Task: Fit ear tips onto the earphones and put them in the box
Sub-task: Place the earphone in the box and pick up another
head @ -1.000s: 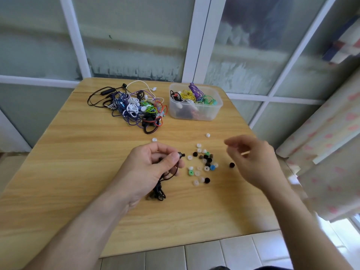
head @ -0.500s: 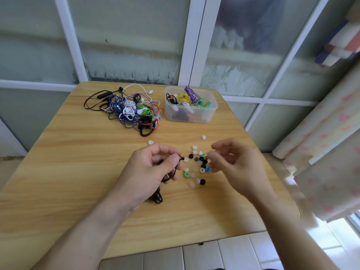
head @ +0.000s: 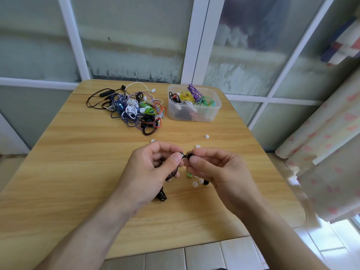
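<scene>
Right hand (head: 218,172) has come in from the loose tips (head: 194,184), now pinching a black tip (head: 189,155) against the earbud (head: 182,155) pinched by left hand (head: 153,170). Fitting under way; box (head: 194,115) beyond.

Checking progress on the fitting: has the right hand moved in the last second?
Yes. The right hand came leftward over the table, now meeting the left hand at the earphone.
</scene>
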Available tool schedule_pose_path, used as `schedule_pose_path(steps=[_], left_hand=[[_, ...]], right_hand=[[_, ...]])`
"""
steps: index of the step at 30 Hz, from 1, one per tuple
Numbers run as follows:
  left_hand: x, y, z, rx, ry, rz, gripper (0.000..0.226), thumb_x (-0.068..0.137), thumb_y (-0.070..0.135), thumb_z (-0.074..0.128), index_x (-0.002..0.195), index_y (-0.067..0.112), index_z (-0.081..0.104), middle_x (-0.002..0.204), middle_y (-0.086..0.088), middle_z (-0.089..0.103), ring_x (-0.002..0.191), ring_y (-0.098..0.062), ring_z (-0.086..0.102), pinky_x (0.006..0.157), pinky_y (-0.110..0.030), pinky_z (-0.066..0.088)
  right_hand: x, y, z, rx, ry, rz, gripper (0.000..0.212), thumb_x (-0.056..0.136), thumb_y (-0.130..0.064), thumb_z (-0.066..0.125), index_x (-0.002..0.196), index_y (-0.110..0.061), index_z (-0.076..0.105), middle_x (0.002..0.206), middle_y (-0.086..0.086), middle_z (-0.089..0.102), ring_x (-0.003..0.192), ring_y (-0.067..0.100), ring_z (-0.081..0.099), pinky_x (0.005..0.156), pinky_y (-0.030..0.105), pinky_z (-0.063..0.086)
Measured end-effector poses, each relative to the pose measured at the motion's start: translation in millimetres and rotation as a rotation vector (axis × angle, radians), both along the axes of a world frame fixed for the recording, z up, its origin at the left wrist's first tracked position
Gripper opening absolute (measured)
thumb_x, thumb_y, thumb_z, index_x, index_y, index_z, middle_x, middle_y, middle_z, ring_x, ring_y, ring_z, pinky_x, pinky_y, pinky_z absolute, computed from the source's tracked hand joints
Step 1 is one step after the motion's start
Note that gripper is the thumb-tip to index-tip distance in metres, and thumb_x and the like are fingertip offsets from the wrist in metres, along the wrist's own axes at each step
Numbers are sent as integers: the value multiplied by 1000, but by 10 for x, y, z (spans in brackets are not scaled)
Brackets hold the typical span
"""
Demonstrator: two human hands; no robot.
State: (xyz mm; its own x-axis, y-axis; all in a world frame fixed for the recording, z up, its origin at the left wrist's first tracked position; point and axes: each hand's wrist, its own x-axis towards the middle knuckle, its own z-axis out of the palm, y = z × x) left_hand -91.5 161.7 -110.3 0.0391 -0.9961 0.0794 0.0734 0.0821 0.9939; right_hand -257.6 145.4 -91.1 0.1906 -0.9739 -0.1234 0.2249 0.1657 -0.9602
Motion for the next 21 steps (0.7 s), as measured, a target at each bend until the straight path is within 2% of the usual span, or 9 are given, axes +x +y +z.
schedule_pose_path(steps=[5,12,16,21], left_hand=[[5,-1,-10,-11,-14,-3,8,88,10,64,96,11,67,78,-7,73,62,-19,63,61,-25,50],[9,4,1,-21,-17,-7,9,87,9,65,96,10,67,76,-6,73,62,-18,64,61,-24,51],[8,9,7,-26,-34,-12,8,88,7,64,94,10,68,72,-2,72,60,-17,64,61,-23,52],[23,10,15,-31,-51,-11,8,87,5,65,93,10,68,72,-2,72,59,-16,64,60,-22,53]], right_hand=[[6,-3,-12,-78,33,-2,28,62,-7,80,89,-3,72,89,20,74,80,26,72,71,30,58],[8,8,-25,-126,121,-19,25,62,-9,81,85,-7,72,82,14,75,68,22,70,70,35,54],[24,17,-14,-154,107,-5,24,61,-5,80,83,-3,72,80,16,75,66,21,70,64,24,55],[18,19,-5,-181,117,6,25,60,-4,80,83,-1,72,75,14,74,65,19,71,62,20,54]])
